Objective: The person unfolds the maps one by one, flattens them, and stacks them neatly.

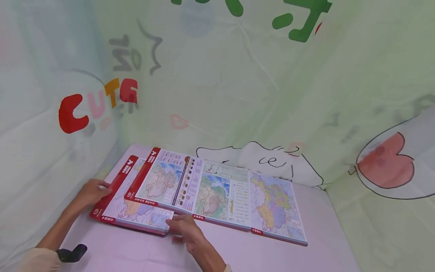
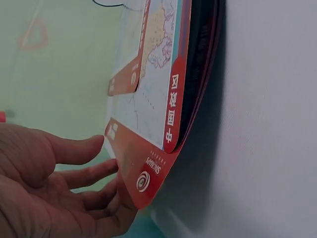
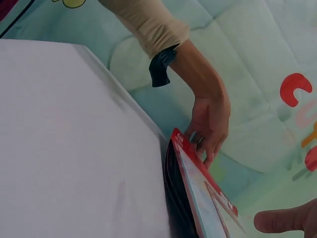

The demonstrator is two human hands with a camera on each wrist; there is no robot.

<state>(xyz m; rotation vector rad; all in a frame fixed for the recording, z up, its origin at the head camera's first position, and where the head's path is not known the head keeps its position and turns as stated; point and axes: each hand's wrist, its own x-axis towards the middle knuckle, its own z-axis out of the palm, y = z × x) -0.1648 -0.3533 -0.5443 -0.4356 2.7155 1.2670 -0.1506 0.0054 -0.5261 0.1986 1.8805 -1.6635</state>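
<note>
A red-edged map (image 1: 117, 206) lies at the left of the table, its lower left corner standing off the surface with dark layers beneath. My left hand (image 1: 92, 192) holds its red left edge; in the left wrist view the thumb (image 2: 79, 150) is at the edge and the other fingers go behind it. My right hand (image 1: 187, 230) is at the map's lower right corner, fingers loosely extended; in the right wrist view its thumb (image 3: 282, 218) is apart from the map. A second map (image 1: 163, 181) overlaps the first, with two more map panels to its right.
The pale table (image 1: 272, 257) continues in front of the maps and to their right. Printed cloth walls (image 1: 210, 94) rise at the back and sides, close to the maps' far edges. A black strap (image 1: 72, 254) sits at the left sleeve's cuff.
</note>
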